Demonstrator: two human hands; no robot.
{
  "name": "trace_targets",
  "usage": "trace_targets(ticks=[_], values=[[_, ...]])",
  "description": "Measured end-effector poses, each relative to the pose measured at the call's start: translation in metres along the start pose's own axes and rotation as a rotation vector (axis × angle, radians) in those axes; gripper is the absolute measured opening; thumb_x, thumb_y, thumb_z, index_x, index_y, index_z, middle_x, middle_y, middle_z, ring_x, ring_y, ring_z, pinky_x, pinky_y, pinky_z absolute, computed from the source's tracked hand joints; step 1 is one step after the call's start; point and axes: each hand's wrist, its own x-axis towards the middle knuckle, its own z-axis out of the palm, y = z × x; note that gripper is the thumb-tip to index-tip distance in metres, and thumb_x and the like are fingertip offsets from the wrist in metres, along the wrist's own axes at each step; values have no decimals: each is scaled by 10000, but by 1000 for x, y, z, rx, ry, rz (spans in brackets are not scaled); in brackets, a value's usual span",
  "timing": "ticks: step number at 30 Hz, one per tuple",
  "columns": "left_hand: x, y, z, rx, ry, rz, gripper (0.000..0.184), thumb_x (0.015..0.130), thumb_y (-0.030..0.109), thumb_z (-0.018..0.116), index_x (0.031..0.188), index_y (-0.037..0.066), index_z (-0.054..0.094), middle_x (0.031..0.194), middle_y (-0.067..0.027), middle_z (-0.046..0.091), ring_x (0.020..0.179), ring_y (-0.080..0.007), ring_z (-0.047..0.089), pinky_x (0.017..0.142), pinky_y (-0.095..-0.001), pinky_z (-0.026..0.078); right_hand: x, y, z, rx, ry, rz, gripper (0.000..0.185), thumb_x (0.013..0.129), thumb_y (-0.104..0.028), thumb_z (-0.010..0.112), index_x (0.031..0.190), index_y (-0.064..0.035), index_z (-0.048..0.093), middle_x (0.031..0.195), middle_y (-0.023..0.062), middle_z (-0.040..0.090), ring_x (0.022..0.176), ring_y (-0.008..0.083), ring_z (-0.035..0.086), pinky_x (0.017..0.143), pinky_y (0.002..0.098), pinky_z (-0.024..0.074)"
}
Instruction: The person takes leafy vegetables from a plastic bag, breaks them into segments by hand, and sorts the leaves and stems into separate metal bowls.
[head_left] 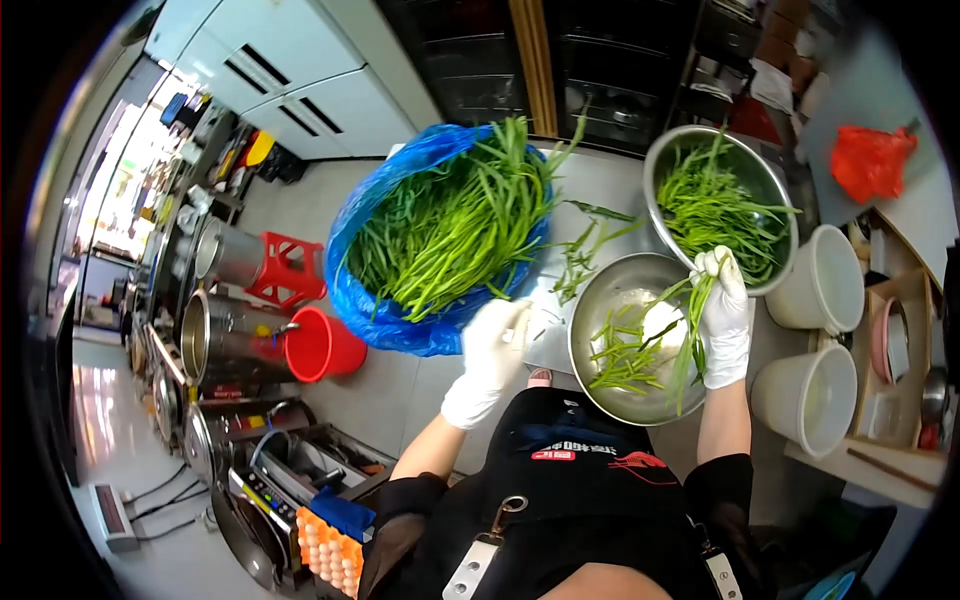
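Note:
My right hand (pixel 724 318), in a white glove, grips a few long green stalks of water spinach (pixel 690 345). They hang over the steel bowl (pixel 583 375), where short cut stem pieces (pixel 625 362) lie. My left hand (pixel 492 350), also gloved, is beside the lower right edge of the blue plastic bag (pixel 380 335). Its fingers are curled together, and whatever they may pinch is too small to make out. A big heap of water spinach (pixel 440 235) fills the bag. Behind my right hand, a second steel bowl (pixel 655 165) holds leafy lengths (pixel 715 205).
Loose leaves (pixel 580 262) lie on the metal surface (pixel 548 345) between bag and bowls. White buckets (pixel 822 280) stand at the right. A red bucket (pixel 325 345) and red stool (pixel 285 268) are at the left. An egg tray (pixel 328 555) is at lower left.

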Motion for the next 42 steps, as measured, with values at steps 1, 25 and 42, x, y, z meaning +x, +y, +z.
trace_targets(ticks=[1,25,42], values=[[8,7,-24,63,77,-7,114,812,-1,689,924,23,693,766,-101,647,667,-230,610,629,-303,486,2,6,-1,16,-15,30,148,964,-207,555,1023,-74,533,840,14,489,811,148,457,698,268,387],[86,-77,-152,461,103,-189,123,780,121,701,864,33,713,738,-121,586,670,-269,608,630,-346,477,9,76,9,35,142,307,96,977,-166,515,986,-79,555,871,25,545,871,173,564,927,392,472],[-3,-88,-166,-624,245,-774,221,896,123,638,1010,-63,680,794,-43,616,628,-88,496,575,-215,395,12,90,88,-461,-95,478,170,993,-178,484,983,-34,572,737,-14,497,563,44,412,473,185,320]])
